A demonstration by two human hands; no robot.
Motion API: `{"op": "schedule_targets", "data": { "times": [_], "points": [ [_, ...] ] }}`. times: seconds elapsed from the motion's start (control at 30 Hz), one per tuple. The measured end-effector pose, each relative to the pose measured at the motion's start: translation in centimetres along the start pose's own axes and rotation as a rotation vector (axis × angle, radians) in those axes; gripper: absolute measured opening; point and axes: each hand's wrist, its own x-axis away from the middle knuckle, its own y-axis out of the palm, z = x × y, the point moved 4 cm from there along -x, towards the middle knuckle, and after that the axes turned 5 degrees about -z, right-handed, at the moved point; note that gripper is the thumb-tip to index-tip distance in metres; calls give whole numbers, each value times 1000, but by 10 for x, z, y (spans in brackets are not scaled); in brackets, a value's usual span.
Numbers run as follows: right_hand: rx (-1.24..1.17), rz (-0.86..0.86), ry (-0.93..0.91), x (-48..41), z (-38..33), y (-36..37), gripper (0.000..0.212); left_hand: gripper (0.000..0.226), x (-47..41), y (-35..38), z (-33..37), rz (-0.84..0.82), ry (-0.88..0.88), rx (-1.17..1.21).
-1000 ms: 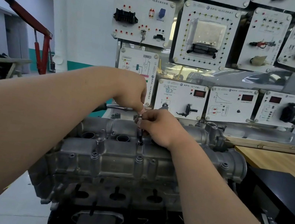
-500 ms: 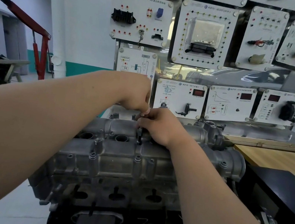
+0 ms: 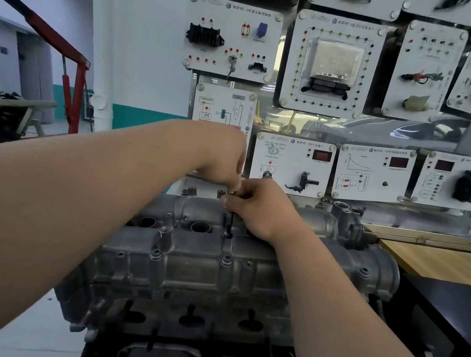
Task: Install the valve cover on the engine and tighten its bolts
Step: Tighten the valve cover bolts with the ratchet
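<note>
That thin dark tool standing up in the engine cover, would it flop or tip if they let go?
Probably stiff, not floppy: the thin dark tool runs straight from the right hand down into a hole in the valve cover. It might stay upright, since its tip sits in that recess, but it is slender, so a nudge could tip it. It looks light, pinched by fingertips only.

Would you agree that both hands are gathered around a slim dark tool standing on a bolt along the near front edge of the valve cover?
Not quite. The head view shows the left hand and right hand at the slim dark tool, but it stands at a bolt in the middle of the valve cover, beside the round plug holes, not along the near front edge.
</note>
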Motion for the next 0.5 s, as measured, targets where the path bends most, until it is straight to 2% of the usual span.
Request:
{"op": "schedule_targets", "data": {
  "times": [0.13, 0.3, 0.4, 0.5],
  "points": [
    [15, 43, 40, 0, 1, -1, 30, 43, -3, 0, 9, 112, -71, 12],
    [-69, -93, 39, 4, -1, 1, 10, 26, -1, -8, 11, -41, 35, 20],
    [-83, -89, 34, 3, 0, 0, 16, 21, -1, -4, 4, 6, 54, 43],
    [69, 7, 44, 0, 0, 0, 27, 38, -3, 2, 2, 76, -33, 14]
  ]
}}
